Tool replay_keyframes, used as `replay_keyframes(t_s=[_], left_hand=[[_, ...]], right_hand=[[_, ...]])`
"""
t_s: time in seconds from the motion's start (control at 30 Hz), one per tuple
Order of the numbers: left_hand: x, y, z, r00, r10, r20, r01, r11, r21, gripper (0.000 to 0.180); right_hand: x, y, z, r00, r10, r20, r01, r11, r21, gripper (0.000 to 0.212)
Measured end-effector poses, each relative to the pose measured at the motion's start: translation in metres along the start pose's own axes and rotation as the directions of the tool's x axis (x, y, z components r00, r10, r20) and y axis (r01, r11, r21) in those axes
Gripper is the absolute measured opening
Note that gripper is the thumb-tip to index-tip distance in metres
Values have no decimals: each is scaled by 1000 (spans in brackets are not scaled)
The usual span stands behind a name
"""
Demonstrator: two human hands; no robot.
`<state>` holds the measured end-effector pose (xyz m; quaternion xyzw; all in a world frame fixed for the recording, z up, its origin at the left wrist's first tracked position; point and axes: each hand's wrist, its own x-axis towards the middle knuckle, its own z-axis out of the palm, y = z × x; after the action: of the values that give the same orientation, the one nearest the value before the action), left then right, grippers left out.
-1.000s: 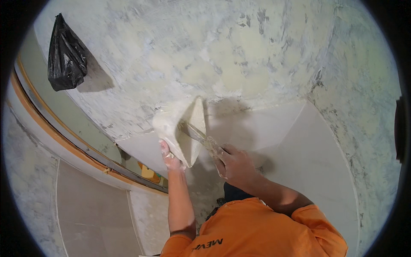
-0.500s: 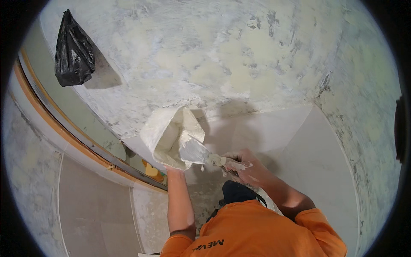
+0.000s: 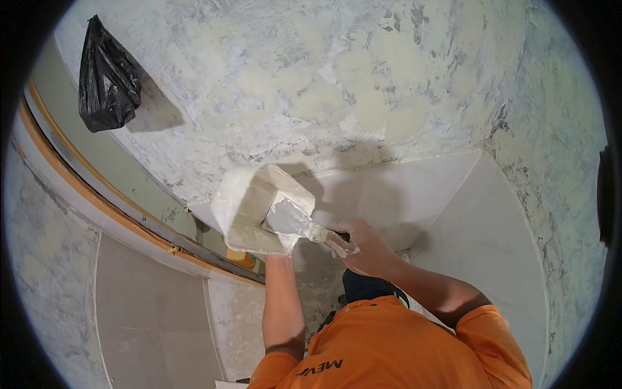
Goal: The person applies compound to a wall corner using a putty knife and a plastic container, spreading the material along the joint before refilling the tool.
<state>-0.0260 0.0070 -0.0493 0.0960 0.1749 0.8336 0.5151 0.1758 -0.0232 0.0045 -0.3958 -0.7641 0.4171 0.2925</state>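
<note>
A cream-white square-sided bucket (image 3: 234,201), smeared with plaster, is held up in front of me with its mouth tilted toward me. My left hand (image 3: 279,258) bears it from beneath; the fingers are hidden behind the bucket, and only the wrist and forearm show. My right hand (image 3: 364,247) is closed around the plaster-caked handle of a putty knife (image 3: 289,218). The knife's broad grey blade lies inside the bucket's mouth, against the pale plaster there. White smears cover the right fingers.
Patchy plastered wall (image 3: 363,78) rises ahead, above pale tiles (image 3: 492,246). A black plastic bag (image 3: 109,78) hangs at the upper left, beside an orange-edged frame (image 3: 129,220). Something yellow (image 3: 240,258) shows behind the frame, near the bucket.
The putty knife has gone deeper into the bucket, its blade turned flatter. My right hand has moved up and left, closer to the bucket, which has shifted slightly right.
</note>
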Motion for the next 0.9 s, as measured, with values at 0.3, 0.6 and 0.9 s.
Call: replay_keyframes(t_s=[0.3, 0.6, 0.9], left_hand=[[-6, 5, 18, 997, -32, -67, 26, 996, -81, 63], [-6, 14, 26, 994, -7, -108, -3, 996, -94, 72], [5, 3, 10, 995, -27, -99, 14, 991, -134, 63]], right_hand=[[1, 21, 38, 976, -153, -158, 165, 984, 68, 28], [11, 8, 29, 972, -188, -144, 187, 982, -15, 31], [2, 31, 49, 972, -189, -140, 201, 977, 77, 32]])
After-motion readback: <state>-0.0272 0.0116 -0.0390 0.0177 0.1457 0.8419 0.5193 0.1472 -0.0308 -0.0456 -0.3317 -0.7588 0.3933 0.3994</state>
